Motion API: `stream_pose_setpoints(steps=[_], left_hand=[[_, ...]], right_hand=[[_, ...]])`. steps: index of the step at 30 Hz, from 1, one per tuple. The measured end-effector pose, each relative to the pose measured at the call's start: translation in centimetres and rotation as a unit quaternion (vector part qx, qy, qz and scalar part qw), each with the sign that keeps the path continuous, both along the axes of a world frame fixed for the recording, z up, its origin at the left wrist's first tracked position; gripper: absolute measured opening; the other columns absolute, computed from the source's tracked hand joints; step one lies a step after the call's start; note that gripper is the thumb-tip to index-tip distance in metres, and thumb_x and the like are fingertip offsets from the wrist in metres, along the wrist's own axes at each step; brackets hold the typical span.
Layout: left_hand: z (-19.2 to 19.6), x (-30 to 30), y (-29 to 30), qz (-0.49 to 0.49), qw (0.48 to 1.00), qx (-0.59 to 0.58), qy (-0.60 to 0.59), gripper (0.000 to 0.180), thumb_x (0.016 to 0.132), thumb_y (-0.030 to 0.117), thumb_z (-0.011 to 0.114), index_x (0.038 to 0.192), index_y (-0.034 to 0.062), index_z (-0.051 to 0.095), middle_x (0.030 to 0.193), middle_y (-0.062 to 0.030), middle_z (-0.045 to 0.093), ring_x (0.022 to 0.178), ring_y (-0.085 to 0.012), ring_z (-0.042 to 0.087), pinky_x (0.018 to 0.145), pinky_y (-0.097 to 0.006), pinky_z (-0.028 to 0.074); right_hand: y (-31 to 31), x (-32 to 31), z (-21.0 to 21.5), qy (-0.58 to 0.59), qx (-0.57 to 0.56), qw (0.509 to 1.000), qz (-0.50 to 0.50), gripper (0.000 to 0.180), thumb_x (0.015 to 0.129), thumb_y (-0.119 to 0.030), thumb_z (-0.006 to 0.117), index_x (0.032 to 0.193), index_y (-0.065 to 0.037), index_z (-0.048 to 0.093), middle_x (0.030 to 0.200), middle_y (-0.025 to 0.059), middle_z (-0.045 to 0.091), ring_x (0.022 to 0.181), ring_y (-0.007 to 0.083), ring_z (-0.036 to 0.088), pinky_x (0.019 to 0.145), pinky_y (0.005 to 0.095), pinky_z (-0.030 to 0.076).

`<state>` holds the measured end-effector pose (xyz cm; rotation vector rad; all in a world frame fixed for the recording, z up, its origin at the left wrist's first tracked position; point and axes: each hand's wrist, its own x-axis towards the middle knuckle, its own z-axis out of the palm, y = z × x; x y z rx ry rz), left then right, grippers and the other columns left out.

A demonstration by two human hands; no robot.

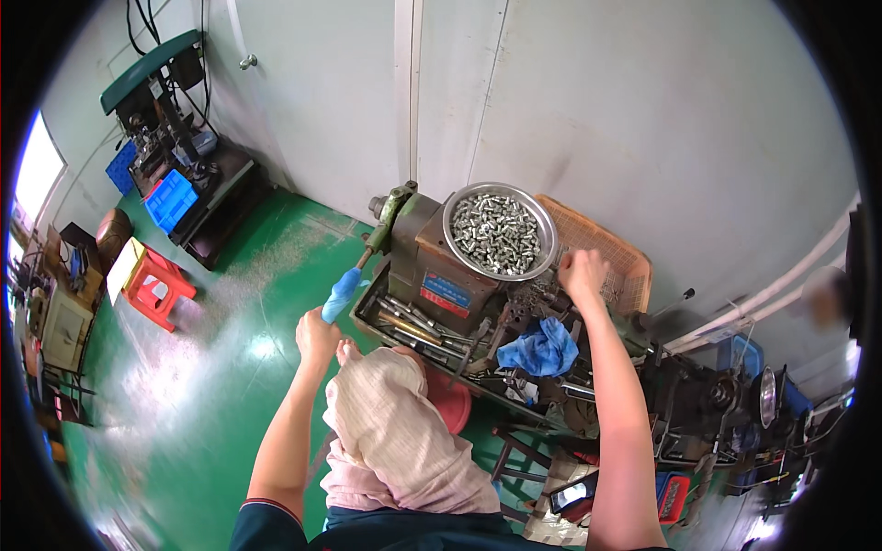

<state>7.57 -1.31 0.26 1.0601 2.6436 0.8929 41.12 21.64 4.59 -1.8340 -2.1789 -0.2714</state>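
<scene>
My left hand (317, 334) is closed around the lower end of a long machine lever with a blue-wrapped handle (342, 294); the lever runs up to the green head of a small brown bench machine (432, 253). My right hand (582, 274) is closed, reaching over the machine's right side just beside a round metal bowl (548, 219) full of small silvery parts (496, 234). What the right fingers pinch is too small to tell. A blue rag (544, 349) lies on the machine bed below. My knee under pale cloth (395, 422) is between my arms.
An orange mesh basket (617, 257) sits behind the bowl. A tray of metal tools (418, 331) lies at the machine's front. A red stool (158, 286), blue crates (172, 199) and a drill press (161, 110) stand at the left on the green floor (211, 386). More machinery (726, 395) is at the right.
</scene>
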Motion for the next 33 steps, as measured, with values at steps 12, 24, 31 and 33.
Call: stream_pose_setpoints(steps=[12, 24, 31, 33], left_hand=[[0.2, 0.3, -0.1, 0.006, 1.0, 0.004, -0.011, 0.017, 0.064, 0.007, 0.05, 0.076, 0.0046, 0.061, 0.069, -0.0193, 0.057, 0.07, -0.0356, 0.055, 0.063, -0.042, 0.043], [-0.1, 0.1, -0.2, 0.006, 1.0, 0.004, -0.016, 0.019, 0.064, 0.007, 0.05, 0.079, 0.0051, 0.061, 0.069, -0.0193, 0.057, 0.071, -0.035, 0.056, 0.065, -0.041, 0.043], [0.2, 0.2, 0.0, 0.0, 1.0, 0.007, -0.024, 0.019, 0.064, 0.008, 0.051, 0.08, 0.0054, 0.061, 0.07, -0.0192, 0.057, 0.071, -0.0351, 0.056, 0.065, -0.041, 0.043], [0.3, 0.3, 0.0, 0.001, 1.0, 0.007, -0.025, 0.019, 0.064, 0.008, 0.051, 0.08, 0.0054, 0.061, 0.07, -0.0191, 0.057, 0.071, -0.0352, 0.056, 0.065, -0.041, 0.043]], right_hand=[[-1.1, -5.7, 5.9, 0.122, 0.002, 0.988, 0.095, 0.011, 0.058, -0.023, 0.067, 0.056, -0.014, 0.061, 0.099, 0.0026, 0.054, 0.109, 0.0231, 0.034, 0.089, 0.0413, 0.024], [0.8, -3.2, 6.1, 0.268, 0.06, 0.959, 0.071, 0.009, 0.054, -0.019, 0.062, 0.057, -0.01, 0.06, 0.073, 0.0049, 0.061, 0.087, 0.0198, 0.053, 0.074, 0.0328, 0.04], [0.8, -0.1, 1.3, 0.353, -0.112, 0.922, 0.115, 0.013, 0.063, -0.011, 0.059, 0.072, -0.002, 0.061, 0.062, 0.0084, 0.059, 0.057, 0.0148, 0.056, 0.055, 0.0273, 0.043], [0.4, -0.4, -0.8, 0.322, -0.173, 0.922, 0.128, 0.015, 0.062, -0.012, 0.06, 0.074, -0.002, 0.061, 0.061, 0.0081, 0.059, 0.058, 0.0132, 0.056, 0.056, 0.026, 0.043]])
